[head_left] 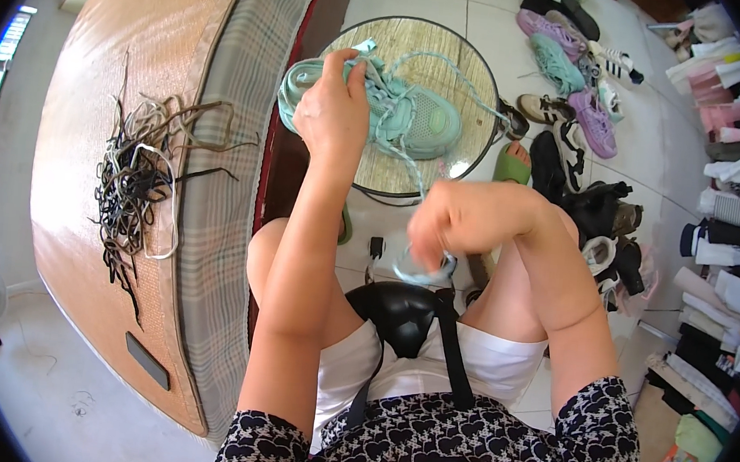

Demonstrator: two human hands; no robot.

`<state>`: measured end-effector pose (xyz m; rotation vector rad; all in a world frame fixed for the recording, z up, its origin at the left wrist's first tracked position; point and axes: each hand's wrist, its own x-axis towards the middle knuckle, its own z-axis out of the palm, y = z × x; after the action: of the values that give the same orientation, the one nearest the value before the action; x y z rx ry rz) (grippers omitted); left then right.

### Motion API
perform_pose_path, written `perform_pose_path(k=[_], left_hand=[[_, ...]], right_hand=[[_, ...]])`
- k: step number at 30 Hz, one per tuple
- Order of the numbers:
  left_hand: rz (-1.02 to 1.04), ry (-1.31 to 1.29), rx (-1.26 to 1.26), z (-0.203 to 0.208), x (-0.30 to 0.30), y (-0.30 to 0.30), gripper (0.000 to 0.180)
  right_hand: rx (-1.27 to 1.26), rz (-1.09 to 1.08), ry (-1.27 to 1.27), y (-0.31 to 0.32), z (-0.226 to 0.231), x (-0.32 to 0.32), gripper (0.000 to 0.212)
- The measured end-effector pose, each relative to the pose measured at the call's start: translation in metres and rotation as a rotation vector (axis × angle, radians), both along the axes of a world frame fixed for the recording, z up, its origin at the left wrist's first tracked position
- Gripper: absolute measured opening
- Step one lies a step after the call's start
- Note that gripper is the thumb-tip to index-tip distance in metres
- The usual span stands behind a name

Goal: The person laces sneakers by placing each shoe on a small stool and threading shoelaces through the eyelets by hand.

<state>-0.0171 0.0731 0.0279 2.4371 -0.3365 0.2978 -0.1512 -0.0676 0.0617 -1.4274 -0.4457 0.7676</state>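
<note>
Mint-green sneaker [415, 120] lying on its side on round glass-topped table [480, 73], toe toward the right. Left hand [332, 113] clamped over the heel end, fingers curled around the collar. Pale green lace [411, 169] running from the eyelets down off the table edge to right hand [459, 221], clenched on the lace with a loop hanging below the fist. Both hands well apart. Tangle of dark and white laces [136, 184] on woven mat [93, 75] at left. Row of shoes [569, 64] on tiled floor [658, 159] at right, near stacked folded clothes [732, 219].
</note>
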Motion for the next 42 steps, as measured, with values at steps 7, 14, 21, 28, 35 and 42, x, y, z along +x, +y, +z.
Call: perform_pose_path(k=[7,14,21,28,35,42], left_hand=[[-0.021,-0.003,0.013,0.001,0.001,0.003,0.022],[-0.028,0.021,0.001,0.0,-0.001,0.001,0.022],[-0.03,0.014,-0.046,-0.005,0.003,0.003,0.025],[-0.036,-0.016,-0.032,-0.011,0.006,-0.004,0.024],[-0.244,0.029,-0.142,0.008,0.008,0.014,0.023],[-0.39,0.002,-0.133,0.021,0.0,0.026,0.031]], right_hand=[[-0.75,-0.825,-0.867,0.019,-0.026,0.023,0.021],[-0.662,-0.552,-0.848,0.027,-0.035,0.02,0.026],[0.014,0.159,-0.222,0.009,-0.005,0.011,0.04],[0.609,0.583,-0.119,0.027,0.007,-0.013,0.041],[-0.035,-0.83,-0.092,-0.032,-0.004,0.019,0.029],[-0.454,-0.732,-0.586,-0.024,-0.008,0.018,0.013]])
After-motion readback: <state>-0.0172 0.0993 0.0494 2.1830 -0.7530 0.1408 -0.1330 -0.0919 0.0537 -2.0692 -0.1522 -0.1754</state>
